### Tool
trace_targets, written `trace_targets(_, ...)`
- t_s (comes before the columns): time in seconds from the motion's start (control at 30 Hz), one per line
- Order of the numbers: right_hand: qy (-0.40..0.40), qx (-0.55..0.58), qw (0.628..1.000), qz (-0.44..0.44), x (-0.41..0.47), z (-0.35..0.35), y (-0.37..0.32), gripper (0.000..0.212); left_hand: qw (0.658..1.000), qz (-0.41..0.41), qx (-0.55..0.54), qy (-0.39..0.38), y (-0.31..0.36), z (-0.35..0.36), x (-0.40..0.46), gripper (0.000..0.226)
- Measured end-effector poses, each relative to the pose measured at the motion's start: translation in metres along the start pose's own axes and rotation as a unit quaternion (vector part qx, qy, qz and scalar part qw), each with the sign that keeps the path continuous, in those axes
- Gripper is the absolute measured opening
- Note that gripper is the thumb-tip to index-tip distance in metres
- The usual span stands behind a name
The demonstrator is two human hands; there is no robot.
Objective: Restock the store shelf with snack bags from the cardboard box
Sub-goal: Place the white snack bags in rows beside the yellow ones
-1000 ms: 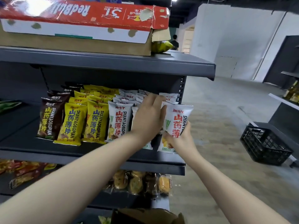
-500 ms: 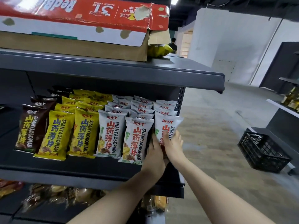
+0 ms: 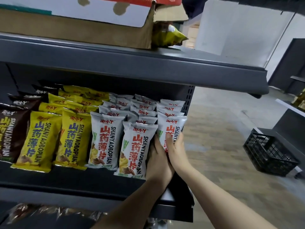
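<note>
We seat the white snack bag [image 3: 171, 128] at the right end of the middle shelf [image 3: 85, 184]. Right hand [image 3: 175, 150] grips it; left hand [image 3: 158, 164] lies flat alongside, holding nothing. Front row: three white, two yellow, one brown. Shelf looks nearly full; cardboard box [image 3: 74, 28] above.

Your right hand [image 3: 175, 148] grips the front white bag [image 3: 171, 128] at the shelf's [image 3: 66, 180] right end, thumb across its print. Your left hand [image 3: 158, 162] lies just beside it at nine o'clock, fingers slipped between that bag and its neighbour [image 3: 137, 149]. A black crate [image 3: 270, 156] sits at three o'clock.
</note>
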State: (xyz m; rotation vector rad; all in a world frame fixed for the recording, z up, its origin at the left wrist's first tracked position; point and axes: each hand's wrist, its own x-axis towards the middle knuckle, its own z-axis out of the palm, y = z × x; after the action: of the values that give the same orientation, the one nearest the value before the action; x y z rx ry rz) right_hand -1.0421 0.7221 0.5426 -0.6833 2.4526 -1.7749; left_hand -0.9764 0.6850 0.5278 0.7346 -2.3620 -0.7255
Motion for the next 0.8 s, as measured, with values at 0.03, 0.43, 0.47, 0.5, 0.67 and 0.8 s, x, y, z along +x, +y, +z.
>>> trace_targets(0.03,-0.004,0.006,1.000,0.002,0.002,0.001,0.004,0.110,1.000,-0.002,0.001,0.005,-0.001,0.000,0.000,0.079)
trace_targets(0.43,-0.012,0.001,0.999,0.037,0.014,0.003,0.026,0.090,0.995,0.004,0.101,-0.004,0.000,0.001,0.000,0.086)
trace_targets(0.47,-0.017,0.000,0.999,0.041,0.015,0.003,0.027,0.087,0.993,0.012,0.116,-0.013,0.000,0.002,-0.001,0.088)
trace_targets(0.5,-0.024,0.000,0.999,0.041,0.018,0.003,0.030,0.085,0.990,0.022,0.134,-0.020,0.000,0.001,-0.003,0.088)
trace_targets(0.67,-0.056,-0.003,0.998,0.040,0.014,-0.005,0.012,0.067,0.982,0.091,0.157,-0.047,0.005,-0.020,-0.023,0.082)
trace_targets(0.8,-0.020,-0.012,0.998,0.063,0.001,-0.012,-0.004,0.082,0.976,0.201,0.085,-0.005,-0.010,-0.056,-0.032,0.080)
